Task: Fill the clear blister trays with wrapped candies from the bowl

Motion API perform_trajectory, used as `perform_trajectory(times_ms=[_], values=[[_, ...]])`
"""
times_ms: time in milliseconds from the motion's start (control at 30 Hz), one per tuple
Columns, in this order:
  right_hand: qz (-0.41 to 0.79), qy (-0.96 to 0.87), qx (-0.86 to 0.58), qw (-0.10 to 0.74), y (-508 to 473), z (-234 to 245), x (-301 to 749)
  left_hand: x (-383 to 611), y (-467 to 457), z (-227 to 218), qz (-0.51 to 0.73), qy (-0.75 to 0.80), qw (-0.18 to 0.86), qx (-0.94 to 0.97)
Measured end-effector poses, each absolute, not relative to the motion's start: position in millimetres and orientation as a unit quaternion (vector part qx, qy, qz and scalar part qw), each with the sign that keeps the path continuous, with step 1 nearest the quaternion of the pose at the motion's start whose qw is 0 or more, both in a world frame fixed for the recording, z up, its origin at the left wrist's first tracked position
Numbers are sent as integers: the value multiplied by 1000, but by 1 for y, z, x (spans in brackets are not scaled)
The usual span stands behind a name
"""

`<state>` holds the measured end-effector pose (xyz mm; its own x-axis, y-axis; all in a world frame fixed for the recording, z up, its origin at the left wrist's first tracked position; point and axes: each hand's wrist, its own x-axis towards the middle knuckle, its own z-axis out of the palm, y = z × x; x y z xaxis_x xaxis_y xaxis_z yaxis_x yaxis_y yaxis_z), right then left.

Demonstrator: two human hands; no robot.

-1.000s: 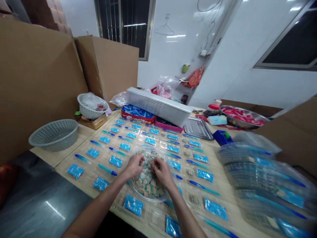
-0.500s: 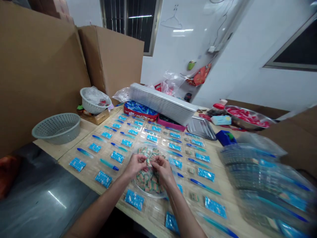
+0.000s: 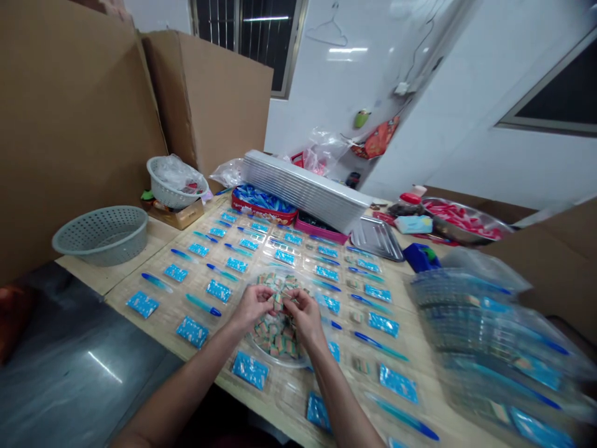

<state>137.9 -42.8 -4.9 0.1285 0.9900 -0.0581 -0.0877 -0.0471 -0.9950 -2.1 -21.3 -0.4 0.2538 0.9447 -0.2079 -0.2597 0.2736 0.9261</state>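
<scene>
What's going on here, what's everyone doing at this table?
A person's left hand and right hand meet over a clear round bowl heaped with small tan-and-green packets, and one packet seems pinched between them. Around the bowl, blue packets and blue plastic sticks lie in rows on a woven mat. A stack of clear trays stands to the right.

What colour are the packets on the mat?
The packets are bright blue with white specks, best seen in the head view, front row.
</scene>
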Motion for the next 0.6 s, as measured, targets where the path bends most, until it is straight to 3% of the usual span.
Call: perform_trajectory(times_ms=[333,533,600], values=[[462,-464,-538,531,-41,-9,138,-1,-21,2,458,412,681,396],[286,-513,-603,540,-44,3,150,-2,-21,-2,474,433,656,397],[286,-534,-599,524,-46,4,150,-2,-22,0,474,426,658,402]])
